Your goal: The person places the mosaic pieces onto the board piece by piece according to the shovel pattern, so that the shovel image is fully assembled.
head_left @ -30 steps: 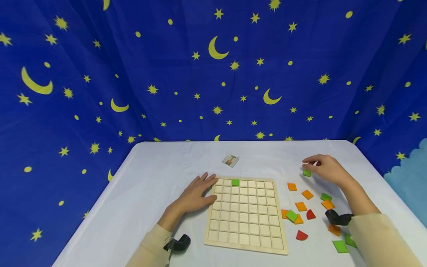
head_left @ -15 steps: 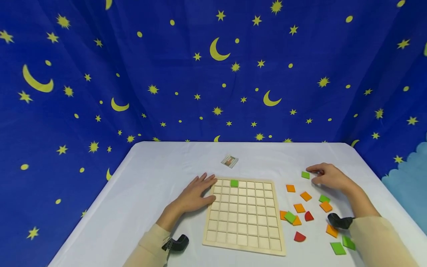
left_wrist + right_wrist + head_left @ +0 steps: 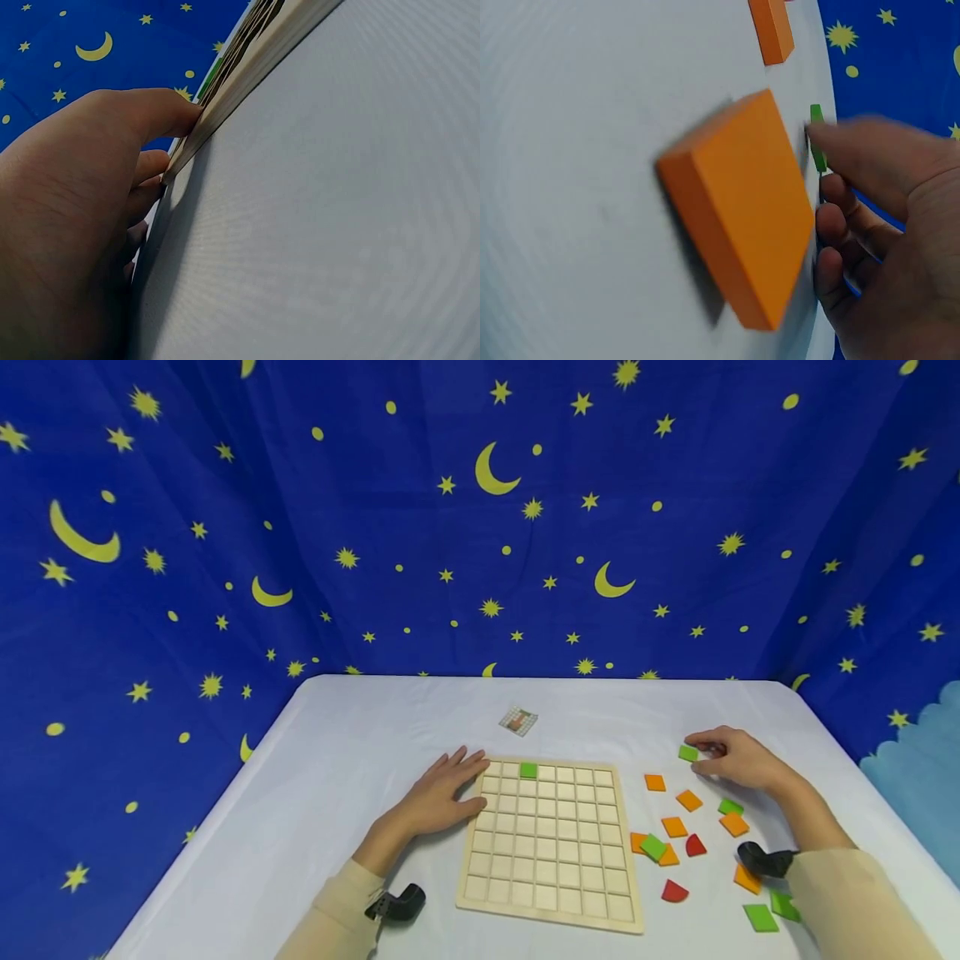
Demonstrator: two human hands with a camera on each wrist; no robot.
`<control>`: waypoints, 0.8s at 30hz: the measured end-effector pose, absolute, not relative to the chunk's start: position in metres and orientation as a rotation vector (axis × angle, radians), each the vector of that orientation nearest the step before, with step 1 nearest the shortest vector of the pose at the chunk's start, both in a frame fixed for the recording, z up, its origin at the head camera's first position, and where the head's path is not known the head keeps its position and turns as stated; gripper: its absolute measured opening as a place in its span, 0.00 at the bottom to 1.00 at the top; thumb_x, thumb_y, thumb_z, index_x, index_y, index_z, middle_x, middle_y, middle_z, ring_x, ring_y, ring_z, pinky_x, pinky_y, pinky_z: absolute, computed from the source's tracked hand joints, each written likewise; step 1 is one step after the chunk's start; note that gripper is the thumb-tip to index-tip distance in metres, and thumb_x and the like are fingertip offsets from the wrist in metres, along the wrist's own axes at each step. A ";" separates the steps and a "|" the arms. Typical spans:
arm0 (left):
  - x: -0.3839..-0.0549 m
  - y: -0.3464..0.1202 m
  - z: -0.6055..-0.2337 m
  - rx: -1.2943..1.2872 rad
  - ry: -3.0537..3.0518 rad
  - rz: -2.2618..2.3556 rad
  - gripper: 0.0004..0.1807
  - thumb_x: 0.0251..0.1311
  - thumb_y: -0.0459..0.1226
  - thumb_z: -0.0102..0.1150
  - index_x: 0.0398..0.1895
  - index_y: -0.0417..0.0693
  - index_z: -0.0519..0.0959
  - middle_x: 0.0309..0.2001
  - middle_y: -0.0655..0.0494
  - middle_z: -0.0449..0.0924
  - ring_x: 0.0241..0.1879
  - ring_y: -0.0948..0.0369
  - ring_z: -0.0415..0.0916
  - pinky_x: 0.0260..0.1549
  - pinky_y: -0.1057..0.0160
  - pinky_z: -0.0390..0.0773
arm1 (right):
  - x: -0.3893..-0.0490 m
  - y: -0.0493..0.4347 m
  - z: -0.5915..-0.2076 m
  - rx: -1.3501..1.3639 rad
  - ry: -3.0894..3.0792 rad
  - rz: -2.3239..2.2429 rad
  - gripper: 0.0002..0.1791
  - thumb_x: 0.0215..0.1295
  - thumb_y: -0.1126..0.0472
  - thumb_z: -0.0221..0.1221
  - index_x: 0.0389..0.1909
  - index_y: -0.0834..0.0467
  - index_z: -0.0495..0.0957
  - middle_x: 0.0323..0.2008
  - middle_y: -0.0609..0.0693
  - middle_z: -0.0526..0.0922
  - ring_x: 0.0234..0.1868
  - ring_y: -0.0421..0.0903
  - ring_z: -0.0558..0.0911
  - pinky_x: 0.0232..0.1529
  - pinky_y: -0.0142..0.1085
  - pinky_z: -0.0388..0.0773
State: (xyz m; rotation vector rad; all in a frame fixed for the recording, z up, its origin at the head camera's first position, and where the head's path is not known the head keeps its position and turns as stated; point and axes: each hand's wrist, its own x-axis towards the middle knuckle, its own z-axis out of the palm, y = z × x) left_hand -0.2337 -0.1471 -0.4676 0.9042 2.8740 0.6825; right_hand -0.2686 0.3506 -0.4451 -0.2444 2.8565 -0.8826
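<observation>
Right hand (image 3: 738,760) pinches a green tile (image 3: 687,753) at two o'clock from the wooden board (image 3: 567,852), while the left hand (image 3: 441,797), fingers spread, rests on the board's edge at ten o'clock.

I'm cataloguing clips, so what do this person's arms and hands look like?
The person wears plain beige fabric sleeves, stopping short of the ungloved left hand and right hand. A curved black device sits at each sleeve's end.
</observation>
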 end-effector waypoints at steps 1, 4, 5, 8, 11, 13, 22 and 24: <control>-0.234 -0.147 -0.467 0.909 2.873 0.685 0.37 0.64 0.54 0.52 0.73 0.51 0.60 0.73 0.57 0.54 0.73 0.53 0.42 0.70 0.53 0.40 | -0.268 0.350 -0.446 -0.252 2.863 -0.887 0.30 0.59 0.53 0.65 0.60 0.63 0.75 0.52 0.63 0.74 0.45 0.55 0.70 0.49 0.53 0.72; -0.234 -0.147 -0.466 0.911 2.866 0.689 0.37 0.64 0.53 0.52 0.73 0.50 0.60 0.73 0.55 0.54 0.73 0.52 0.42 0.70 0.52 0.40 | -0.268 0.351 -0.448 -0.274 2.882 -0.902 0.25 0.60 0.57 0.64 0.58 0.63 0.76 0.52 0.63 0.74 0.45 0.55 0.71 0.49 0.54 0.72; -0.233 -0.147 -0.466 0.911 2.864 0.689 0.37 0.64 0.54 0.52 0.73 0.50 0.60 0.73 0.55 0.54 0.73 0.52 0.42 0.70 0.52 0.40 | -0.267 0.351 -0.448 -0.277 2.885 -0.908 0.24 0.61 0.59 0.63 0.58 0.62 0.77 0.52 0.62 0.75 0.45 0.55 0.71 0.49 0.53 0.72; -0.234 -0.147 -0.467 0.907 2.870 0.677 0.37 0.64 0.54 0.52 0.74 0.51 0.59 0.73 0.56 0.53 0.73 0.53 0.41 0.70 0.53 0.40 | -0.267 0.351 -0.448 -0.284 2.896 -0.906 0.21 0.61 0.60 0.62 0.55 0.61 0.79 0.50 0.61 0.77 0.43 0.54 0.71 0.47 0.50 0.72; -0.235 -0.148 -0.468 0.911 2.878 0.674 0.37 0.64 0.55 0.51 0.74 0.51 0.59 0.73 0.57 0.53 0.73 0.53 0.41 0.70 0.53 0.40 | -0.268 0.351 -0.447 -0.282 2.902 -0.896 0.20 0.61 0.60 0.62 0.54 0.60 0.80 0.48 0.59 0.78 0.42 0.53 0.71 0.45 0.47 0.72; -0.235 -0.148 -0.469 0.914 2.884 0.671 0.37 0.64 0.55 0.52 0.74 0.52 0.59 0.73 0.57 0.53 0.73 0.54 0.41 0.70 0.54 0.40 | -0.268 0.351 -0.447 -0.279 2.905 -0.887 0.20 0.60 0.60 0.63 0.54 0.60 0.80 0.47 0.58 0.78 0.41 0.53 0.71 0.44 0.46 0.72; -0.237 -0.148 -0.471 0.911 2.885 0.684 0.37 0.64 0.54 0.52 0.74 0.52 0.60 0.73 0.58 0.53 0.73 0.55 0.41 0.70 0.55 0.40 | -0.265 0.348 -0.446 -0.269 2.909 -0.864 0.21 0.59 0.59 0.62 0.55 0.61 0.80 0.41 0.54 0.78 0.39 0.52 0.71 0.39 0.42 0.71; -0.236 -0.148 -0.472 0.908 2.891 0.677 0.36 0.64 0.54 0.52 0.73 0.52 0.60 0.73 0.58 0.53 0.73 0.55 0.41 0.70 0.55 0.40 | -0.264 0.348 -0.447 -0.262 2.905 -0.875 0.22 0.60 0.59 0.62 0.55 0.60 0.79 0.41 0.54 0.78 0.40 0.52 0.71 0.39 0.41 0.71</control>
